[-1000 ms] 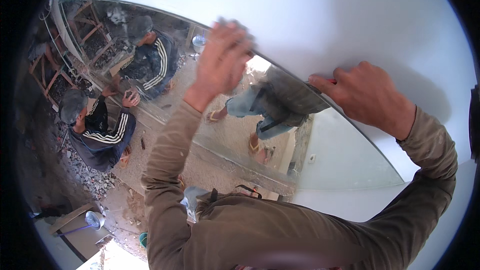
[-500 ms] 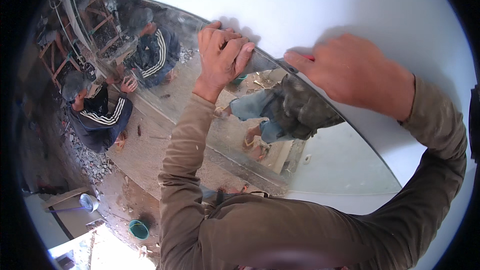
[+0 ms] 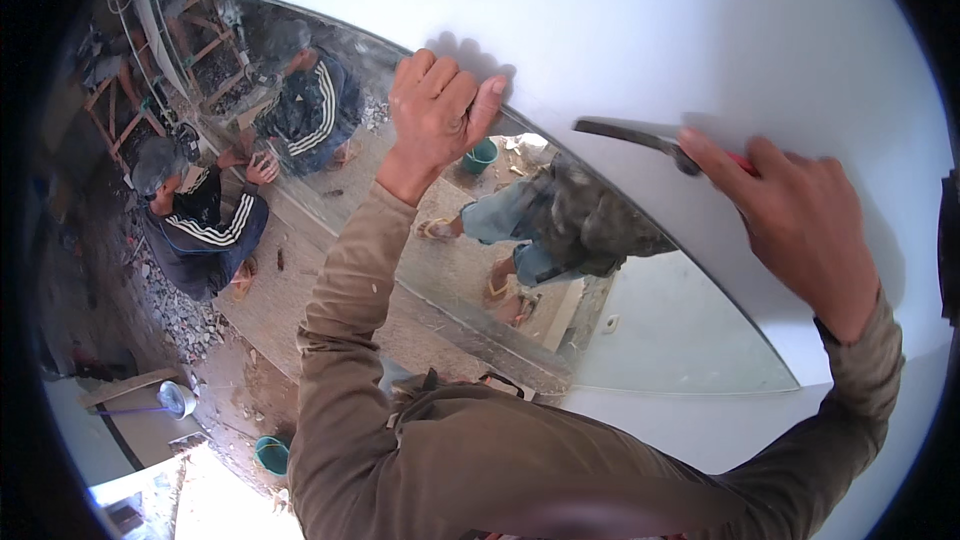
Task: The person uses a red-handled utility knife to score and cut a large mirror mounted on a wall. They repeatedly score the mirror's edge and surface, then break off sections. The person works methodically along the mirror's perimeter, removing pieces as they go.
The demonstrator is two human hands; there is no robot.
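A large mirror (image 3: pixel 690 325) leans along the white wall, its top edge curving across the view. Over that edge my left hand (image 3: pixel 440 105) is hooked, fingers curled and thumb pointing up. My right hand (image 3: pixel 800 225) is closed round a red-handled tool (image 3: pixel 640 137), held close to the wall and right of the mirror's edge. A long, dark metal head with a rounded knob sticks out past my fingers. Most of the handle is hidden in my grip, and the exact kind of tool cannot be made out.
A person (image 3: pixel 200 230) in a dark striped jacket squats at the left, hands near the mirror's lower edge. Gravel (image 3: pixel 185 315) lies beside that person. A green bucket (image 3: pixel 271 455) and a white pail (image 3: pixel 177 399) stand at lower left. The mirror reflects legs and a bucket.
My right hand has drawn away from the mirror's edge, rightward and down, baring the tool's dark head. My left hand stays on the edge, slightly shifted.
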